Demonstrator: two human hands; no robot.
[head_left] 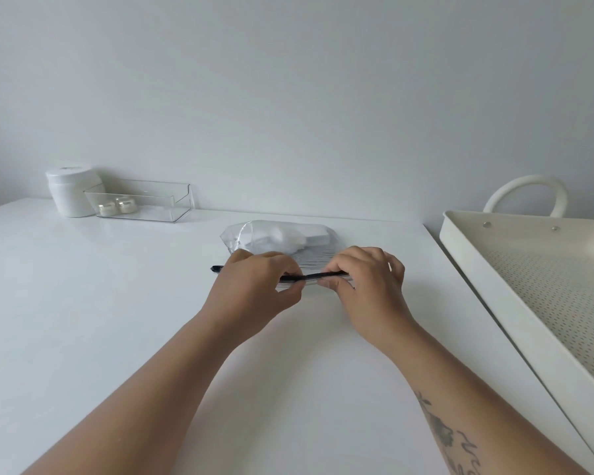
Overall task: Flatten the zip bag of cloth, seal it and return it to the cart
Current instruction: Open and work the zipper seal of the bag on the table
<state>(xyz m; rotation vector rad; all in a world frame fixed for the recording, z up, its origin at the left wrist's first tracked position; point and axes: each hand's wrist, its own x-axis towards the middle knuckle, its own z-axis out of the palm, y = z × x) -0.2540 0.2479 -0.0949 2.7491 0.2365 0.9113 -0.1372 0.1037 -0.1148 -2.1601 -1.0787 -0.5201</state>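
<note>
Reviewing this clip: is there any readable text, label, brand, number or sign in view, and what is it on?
No text can be read.
White jar: a faint mark on the lid, too blurred to read.
Right forearm tattoo: script-like strokes, not legible.
Zip bag, clear tray, cart: no print visible.

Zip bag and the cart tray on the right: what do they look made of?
Zip bag: thin clear plastic film, glossy and crinkled, with white cloth showing through; its black zip strip looks like stiffer plastic. Cart tray: likely painted metal, matte cream, with a perforated floor and visible rivets, though moulded plastic cannot be ruled out.
</note>
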